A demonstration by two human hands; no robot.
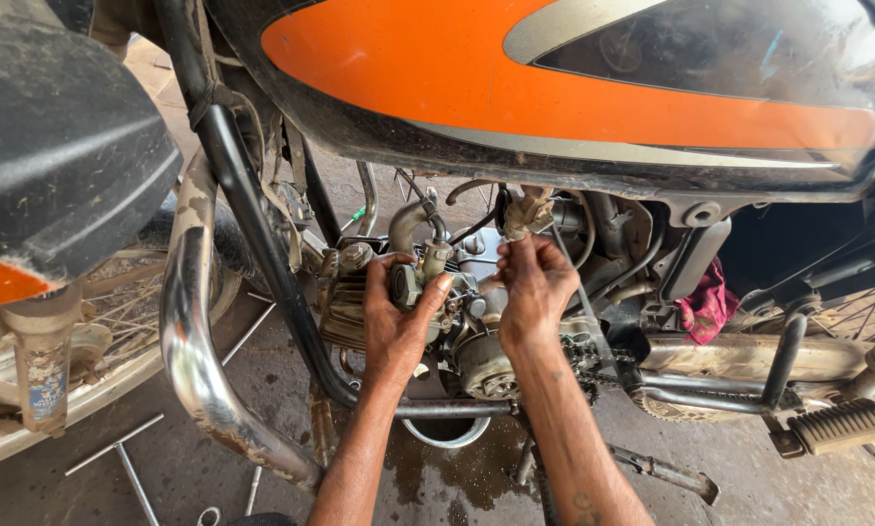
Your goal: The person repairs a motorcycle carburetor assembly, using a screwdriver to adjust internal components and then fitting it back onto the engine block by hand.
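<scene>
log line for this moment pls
left hand: grips carburetor | right hand: fingers on engine fitting | under orange tank | red rag at right

The fuel tank (574, 88) spans the far top of the view, with the engine (457, 312) directly below it. The left hand (394, 321) grips the carburetor (410, 282) at the engine's left side; the right hand (533, 292) rests just right of it, fingers up at a cable fitting (527, 212). The crash bar (199, 331) curves down to the left, and the front wheel (87, 331) lies further left. A rag (707, 304) sits tucked right of the engine. The footpeg (840, 426) lies at near right. 1 round pan (447, 431) sits on the floor (769, 487) beneath the engine.
</scene>
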